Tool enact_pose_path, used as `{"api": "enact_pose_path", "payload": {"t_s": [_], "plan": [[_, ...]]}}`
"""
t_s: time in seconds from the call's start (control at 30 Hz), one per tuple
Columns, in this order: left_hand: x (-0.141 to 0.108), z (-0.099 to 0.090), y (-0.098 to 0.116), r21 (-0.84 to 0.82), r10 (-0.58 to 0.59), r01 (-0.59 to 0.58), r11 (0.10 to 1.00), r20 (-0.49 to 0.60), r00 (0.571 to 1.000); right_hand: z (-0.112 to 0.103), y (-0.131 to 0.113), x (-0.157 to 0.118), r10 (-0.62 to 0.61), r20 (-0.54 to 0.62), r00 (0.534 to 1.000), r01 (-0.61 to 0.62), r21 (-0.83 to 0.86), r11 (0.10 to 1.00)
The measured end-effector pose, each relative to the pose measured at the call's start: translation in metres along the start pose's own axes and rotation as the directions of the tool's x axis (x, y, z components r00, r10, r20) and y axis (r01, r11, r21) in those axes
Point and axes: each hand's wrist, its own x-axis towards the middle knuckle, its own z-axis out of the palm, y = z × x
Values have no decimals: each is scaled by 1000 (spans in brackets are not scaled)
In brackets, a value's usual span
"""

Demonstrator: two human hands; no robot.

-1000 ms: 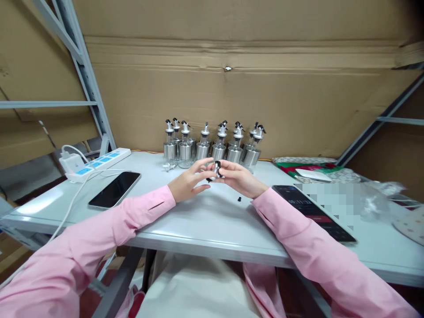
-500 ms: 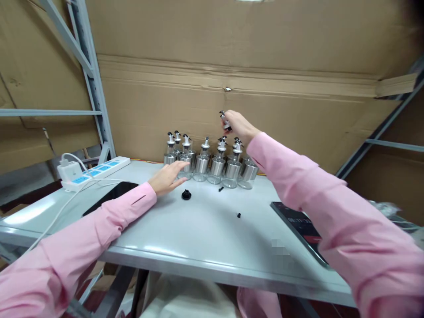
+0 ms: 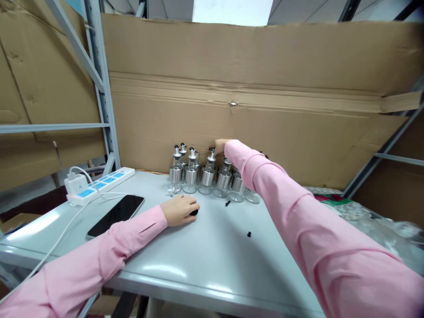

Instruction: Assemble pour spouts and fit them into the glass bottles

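My left hand [image 3: 179, 210] rests on the table with curled fingers closed on a small round black cap [image 3: 194, 212]. My right hand [image 3: 221, 145] reaches to the back of a group of glass bottles [image 3: 207, 177] with steel bands. Its fingers are mostly hidden behind the bottle tops, so what it holds does not show. Several bottles carry pourer spouts [image 3: 192, 153] with black tips. A short black piece [image 3: 227, 203] lies in front of the bottles, and a tiny black plug [image 3: 249, 234] lies nearer the table's front.
A white power strip [image 3: 106, 182] with a plugged charger and cable lies at the left, beside a dark phone [image 3: 119, 214]. Tall cardboard [image 3: 265, 106] stands behind the table [image 3: 185, 260]. Clear plastic wrapping [image 3: 394, 236] is at the right, past my right sleeve.
My left hand has come down from beside the bottles and closed on the black cap. My right hand, raised earlier with a pourer spout, has dropped behind the bottles. The view has tilted up.
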Motion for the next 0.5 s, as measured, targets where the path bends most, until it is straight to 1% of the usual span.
{"api": "enact_pose_path", "payload": {"t_s": [0.13, 0.23, 0.3, 0.33, 0.4, 0.47, 0.5], "plan": [[0, 4, -3, 27, 3, -3, 1000, -7, 1000, 6, -7, 1, -23, -6, 1000, 23, -19, 1000], [0, 8, -2, 24, 22, -21, 1000, -48, 999, -4, -3, -5, -42, -55, 998, 41, -25, 999], [0, 9, -1, 23, 12, -11, 1000, -75, 997, -22, 5, -14, -56, -125, 991, 53, -26, 998], [-1, 8, 0, 25, -5, 7, 1000, -88, 996, -34, 9, -20, -61, -226, 972, 56, -27, 998], [-1, 7, 2, 22, -47, 50, 998, -128, 991, -63, 18, -36, -47, -324, 945, 37, -37, 999], [-1, 4, 4, -5, -86, 87, 996, -214, 973, -93, 26, -59, -20, -420, 907, -2, -53, 999], [0, 3, 5, -33, -107, 102, 994, -270, 957, -107, 30, -73, -22, -470, 882, -8, -61, 998]]}}
